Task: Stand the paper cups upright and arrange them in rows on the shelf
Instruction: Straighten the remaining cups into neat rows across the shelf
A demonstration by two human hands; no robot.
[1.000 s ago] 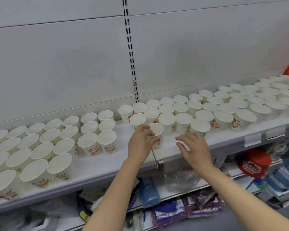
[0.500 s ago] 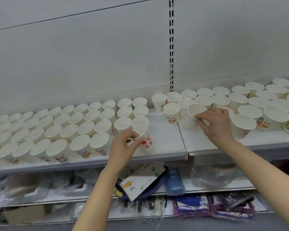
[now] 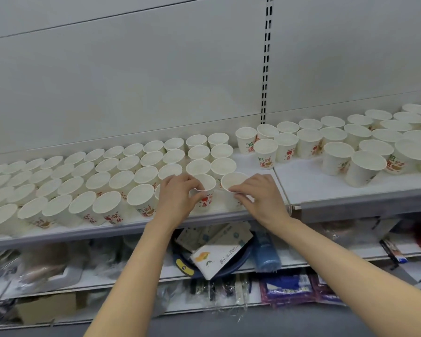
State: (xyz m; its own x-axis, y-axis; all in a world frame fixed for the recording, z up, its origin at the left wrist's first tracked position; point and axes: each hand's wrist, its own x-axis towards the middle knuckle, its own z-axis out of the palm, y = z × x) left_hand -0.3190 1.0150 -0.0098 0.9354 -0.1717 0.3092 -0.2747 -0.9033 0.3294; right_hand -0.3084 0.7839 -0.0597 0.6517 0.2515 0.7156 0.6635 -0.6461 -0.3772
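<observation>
Left hand [image 3: 174, 198] grips an upright cup [image 3: 204, 190] at the shelf [image 3: 309, 181] front; right hand [image 3: 260, 198] pinches the rim of a second cup [image 3: 233, 182] just beside it. Cup rows [image 3: 95, 176] stand left, looser cups [image 3: 350, 147] right.

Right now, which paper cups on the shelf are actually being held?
Two at the front edge: the left hand grips the red-printed cup, and the right hand pinches the rim of the cup beside it. Every other cup stands untouched.

On the lower shelf [image 3: 289, 262] lie a white booklet [image 3: 219, 257], a blue roll [image 3: 266, 255] and plastic-wrapped packets [image 3: 287, 289].
</observation>
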